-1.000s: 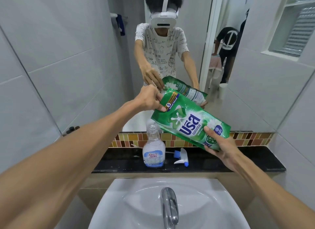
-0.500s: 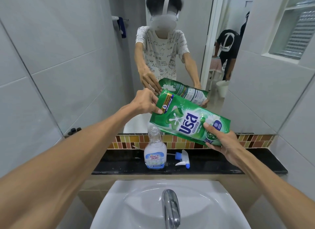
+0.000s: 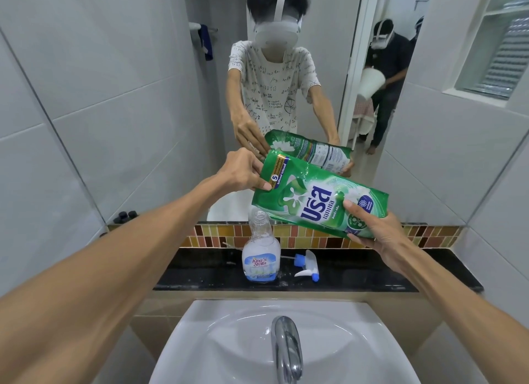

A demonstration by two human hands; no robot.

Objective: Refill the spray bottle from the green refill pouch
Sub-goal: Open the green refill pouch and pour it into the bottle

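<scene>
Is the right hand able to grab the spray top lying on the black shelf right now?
Probably not yet. The right hand is busy holding the green pouch, as is the left hand. Nothing blocks the spray top itself; it lies bare beside the bottle.

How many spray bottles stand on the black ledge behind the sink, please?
1. One spray bottle stands uncapped on the black ledge, below the green refill pouch. Its trigger head lies beside it. No other bottle shows there.
</scene>
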